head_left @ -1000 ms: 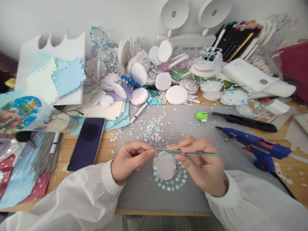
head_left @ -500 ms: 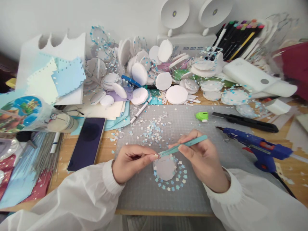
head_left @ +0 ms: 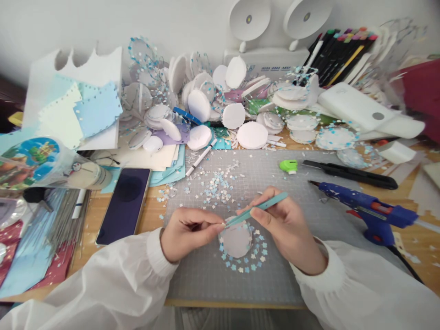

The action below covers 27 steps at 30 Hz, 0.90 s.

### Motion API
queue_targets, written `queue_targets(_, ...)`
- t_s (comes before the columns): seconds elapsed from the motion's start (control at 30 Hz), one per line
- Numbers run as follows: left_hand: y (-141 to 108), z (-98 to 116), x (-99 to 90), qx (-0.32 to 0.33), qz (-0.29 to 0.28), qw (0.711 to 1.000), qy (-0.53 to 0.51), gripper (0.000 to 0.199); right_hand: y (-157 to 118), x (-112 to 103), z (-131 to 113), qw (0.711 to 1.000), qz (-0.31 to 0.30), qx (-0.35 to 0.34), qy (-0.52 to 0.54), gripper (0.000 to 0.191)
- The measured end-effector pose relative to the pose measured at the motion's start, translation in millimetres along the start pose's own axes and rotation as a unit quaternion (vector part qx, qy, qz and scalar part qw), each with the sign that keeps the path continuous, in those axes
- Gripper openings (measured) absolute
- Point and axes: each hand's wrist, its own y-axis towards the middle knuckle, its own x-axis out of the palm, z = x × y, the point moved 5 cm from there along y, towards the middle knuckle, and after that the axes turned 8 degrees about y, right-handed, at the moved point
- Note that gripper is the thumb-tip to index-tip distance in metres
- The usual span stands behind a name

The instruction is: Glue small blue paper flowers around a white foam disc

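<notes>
Teal tweezers (head_left: 271,200) are gripped in my right hand (head_left: 292,229), held slantwise with the tips pointing down and left. Those tips meet the fingertips of my left hand (head_left: 189,231), which is closed in a pinch. Whatever lies between its thumb and forefinger is too small to make out. Just below the tips, a pale round disc (head_left: 237,242) lies on the grey cutting mat (head_left: 199,284). Small blue and white flower shapes (head_left: 254,267) curve around the disc's lower and right side. Beyond my hands, loose flower pieces (head_left: 216,185) are scattered on the mat.
To the right lie a blue glue gun (head_left: 367,204), a black utility knife (head_left: 350,174) and a small green item (head_left: 288,166). At left are a phone (head_left: 125,206) and a lidded cup (head_left: 32,160). White discs (head_left: 252,135) crowd the back beneath a two-headed lamp (head_left: 249,20).
My right hand and the tweezers have shifted slightly left and down, the tips pressing closer to my left fingertips. My left hand has hardly moved.
</notes>
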Motion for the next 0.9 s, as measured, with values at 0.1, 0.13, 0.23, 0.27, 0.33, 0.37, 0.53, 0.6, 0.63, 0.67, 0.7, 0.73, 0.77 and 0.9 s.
queue_targets(0.1, 0.8, 0.8, -0.2, -0.007, 0.005, 1.0, -0.002, 0.02, -0.2, 0.8, 0.8, 1.0, -0.006, 0.006, 0.004, 0.012)
queue_targets(0.13, 0.9, 0.8, -0.2, -0.009, 0.006, 1.0, -0.005, 0.02, -0.2, 1.1, 1.0, 1.0, -0.009, 0.008, 0.005, 0.011)
queue_targets(0.23, 1.1, 0.0, 0.1, -0.007, 0.005, 1.0, -0.016, 0.018, -0.2, 1.3, 1.1, 1.0, -0.011, 0.012, 0.018, 0.011)
queue_targets(0.27, 1.1, -0.5, 0.3, -0.005, 0.003, 1.0, -0.021, 0.018, -0.2, 1.2, 1.3, 1.0, -0.011, 0.015, 0.023, 0.011)
queue_targets(0.33, 0.9, -1.6, 0.9, -0.001, -0.002, 1.0, -0.029, 0.018, -0.5, 0.6, 1.9, 0.999, -0.006, 0.025, 0.03, 0.012)
queue_targets(0.37, 0.7, -2.2, 1.2, -0.001, -0.005, 1.0, -0.03, 0.018, -0.7, 0.3, 2.2, 0.999, -0.004, 0.03, 0.032, 0.012)
queue_targets(0.53, -0.5, -2.3, 1.1, -0.009, -0.007, 1.0, -0.011, 0.021, -1.4, 0.8, 3.1, 0.998, -0.015, 0.032, 0.052, 0.012)
queue_targets(0.6, -0.9, -1.5, 0.6, -0.008, -0.004, 1.0, -0.007, 0.023, -1.6, 1.3, 3.6, 0.998, -0.026, 0.028, 0.058, 0.012)
queue_targets(0.63, -1.1, -1.2, 0.5, -0.008, -0.004, 1.0, -0.008, 0.023, -1.9, 1.4, 3.7, 0.997, -0.03, 0.027, 0.06, 0.012)
queue_targets(0.67, -1.3, -1.1, 0.3, -0.008, -0.004, 1.0, -0.009, 0.024, -2.1, 1.4, 3.9, 0.997, -0.033, 0.026, 0.061, 0.012)
queue_targets(0.7, -1.4, -1.2, 0.2, -0.009, -0.004, 1.0, -0.012, 0.024, -2.4, 1.3, 4.0, 0.997, -0.034, 0.025, 0.06, 0.012)
queue_targets(0.73, -1.4, -1.5, 0.2, -0.011, -0.003, 1.0, -0.015, 0.024, -2.6, 1.2, 3.9, 0.997, -0.036, 0.024, 0.058, 0.012)
queue_targets(0.77, -1.4, -1.9, 0.2, -0.014, -0.004, 1.0, -0.019, 0.024, -2.8, 1.2, 3.7, 0.998, -0.036, 0.021, 0.055, 0.013)
queue_targets(0.9, -1.1, -3.1, 1.5, -0.018, -0.008, 0.999, -0.035, 0.02, -2.8, 2.6, 1.9, 0.997, -0.045, 0.004, 0.059, 0.013)
